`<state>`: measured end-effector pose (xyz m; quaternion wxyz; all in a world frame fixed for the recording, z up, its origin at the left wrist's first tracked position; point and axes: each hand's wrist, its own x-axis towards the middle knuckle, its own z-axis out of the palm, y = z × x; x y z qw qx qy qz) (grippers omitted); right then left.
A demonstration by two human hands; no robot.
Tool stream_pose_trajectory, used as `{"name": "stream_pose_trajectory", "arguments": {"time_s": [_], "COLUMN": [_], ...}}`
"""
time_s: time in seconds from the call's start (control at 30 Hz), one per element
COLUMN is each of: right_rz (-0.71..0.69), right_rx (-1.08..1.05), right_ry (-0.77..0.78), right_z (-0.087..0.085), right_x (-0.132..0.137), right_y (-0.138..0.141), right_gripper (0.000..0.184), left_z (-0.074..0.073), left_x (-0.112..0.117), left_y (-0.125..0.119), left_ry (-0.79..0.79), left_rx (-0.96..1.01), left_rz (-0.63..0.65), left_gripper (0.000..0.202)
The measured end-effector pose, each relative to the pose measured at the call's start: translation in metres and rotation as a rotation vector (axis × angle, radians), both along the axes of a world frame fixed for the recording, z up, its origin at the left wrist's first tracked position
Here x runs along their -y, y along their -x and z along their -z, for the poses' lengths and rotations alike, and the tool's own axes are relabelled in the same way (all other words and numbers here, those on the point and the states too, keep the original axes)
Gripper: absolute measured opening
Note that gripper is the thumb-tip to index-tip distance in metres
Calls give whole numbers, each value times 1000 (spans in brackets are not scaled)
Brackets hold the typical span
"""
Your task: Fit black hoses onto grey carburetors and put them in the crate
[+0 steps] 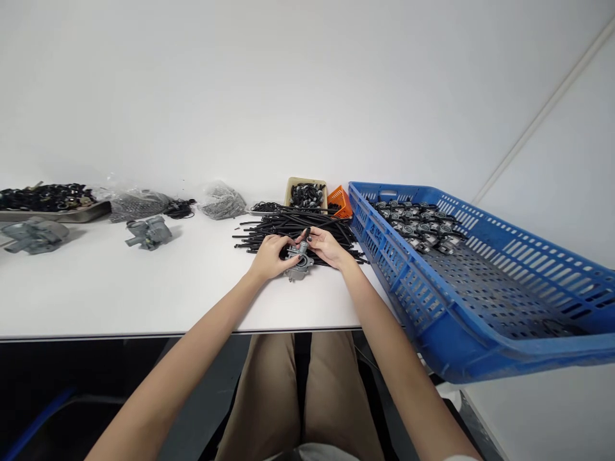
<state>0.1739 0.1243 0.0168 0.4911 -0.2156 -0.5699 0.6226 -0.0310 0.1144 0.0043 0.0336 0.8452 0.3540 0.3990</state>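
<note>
The metal part (298,270) is grey, the tubes (269,228) black, the table (120,294) white — the slotted crate (432,320) blue.

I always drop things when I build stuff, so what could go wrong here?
The metal part is held up at the table's surface between the left hand and right hand, so it might slip and get knocked.

The black tubes lie in a loose heap close to both hands, so one could get snagged.

The blue crate seems to stick out past the table's front edge, so an arm might bump it.
</note>
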Motion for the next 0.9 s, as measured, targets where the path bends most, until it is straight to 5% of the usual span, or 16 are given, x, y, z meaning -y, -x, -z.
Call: {"name": "stream_pose_trajectory", "arguments": {"time_s": [0.9], "right_rz": [-8], "right_rx": [26], "right_ry": [-1], "right_z": [3], "right_x": [-2], "right_y": [-4], "right_gripper": [37], "left_z": [-1], "left_x": [1], "left_y": [1], "left_ry": [1], "left_rx": [-9], "left_rz": [4], "left_gripper": [25]}}
